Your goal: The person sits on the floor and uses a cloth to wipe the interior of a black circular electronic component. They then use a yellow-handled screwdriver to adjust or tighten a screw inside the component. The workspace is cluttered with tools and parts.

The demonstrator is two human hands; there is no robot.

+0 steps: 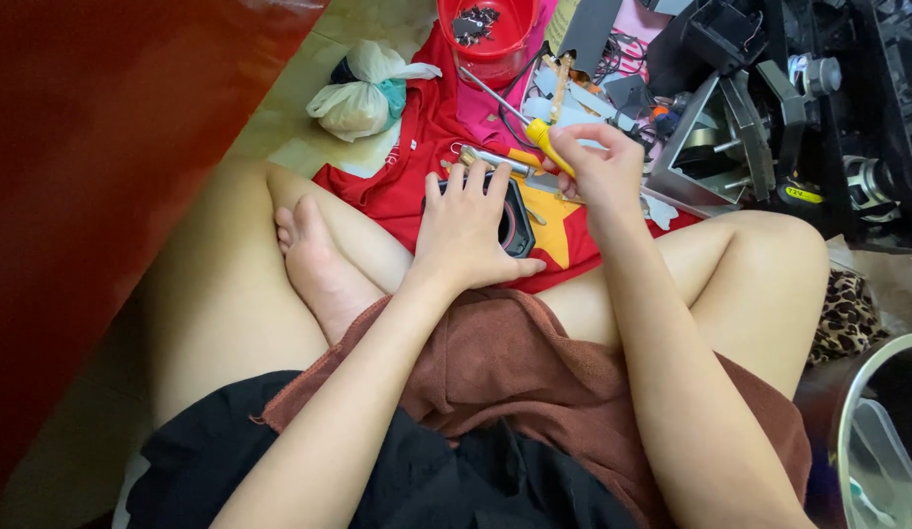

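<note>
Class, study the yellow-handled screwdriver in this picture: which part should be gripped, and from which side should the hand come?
Grip the yellow handle of the screwdriver, coming from the right and slightly above, as the right hand does. The thin metal shaft runs up-left toward the red bowl, leaving the thicker handle end nearest that hand.

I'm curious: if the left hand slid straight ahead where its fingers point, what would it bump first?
Probably the silver metal tool lying just past the left hand, which covers a black device; depth is unclear.
</note>
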